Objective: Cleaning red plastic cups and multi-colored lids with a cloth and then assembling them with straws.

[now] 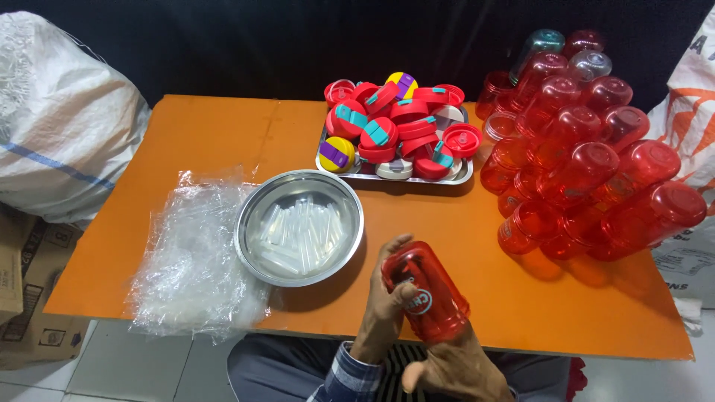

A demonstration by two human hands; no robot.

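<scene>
- Left hand (386, 305) wraps the near side of a translucent red plastic cup (426, 292) with white print, fingers curled over its rim end, thumb along the side; grip closed on the cup.
- Right hand (454, 367) sits under the same cup's lower end, palm cupping it, thumb sticking out toward the left hand; fingers mostly hidden behind the cup, so cannot tell how tight they close.
- The cup lies tilted between both hands, over the near edge of the orange tabletop (223, 141), closed bottom pointing up and away.
- Plaid shirt sleeve (344, 377) covers the left wrist.
- Just left of the left hand: round shiny steel bowl (253, 240) with clear plastic straw-like tubes (302, 231) lying in it.
- Further left of that bowl: pile of crumpled clear plastic bags (190, 260), hanging slightly over the near table edge.
- Straight ahead of the hands, well apart: rectangular steel tray (462, 179) heaped with red round lids with teal flaps (387, 126); two yellow-and-purple lids (337, 154) mixed in.
- Ahead and to the right of the right hand: stack of matching red translucent cups (581, 164) lying on their sides, a few clear or dark ones at the far top.
- Far left, off the table: white woven sack (63, 119) above cardboard boxes (30, 298).
</scene>
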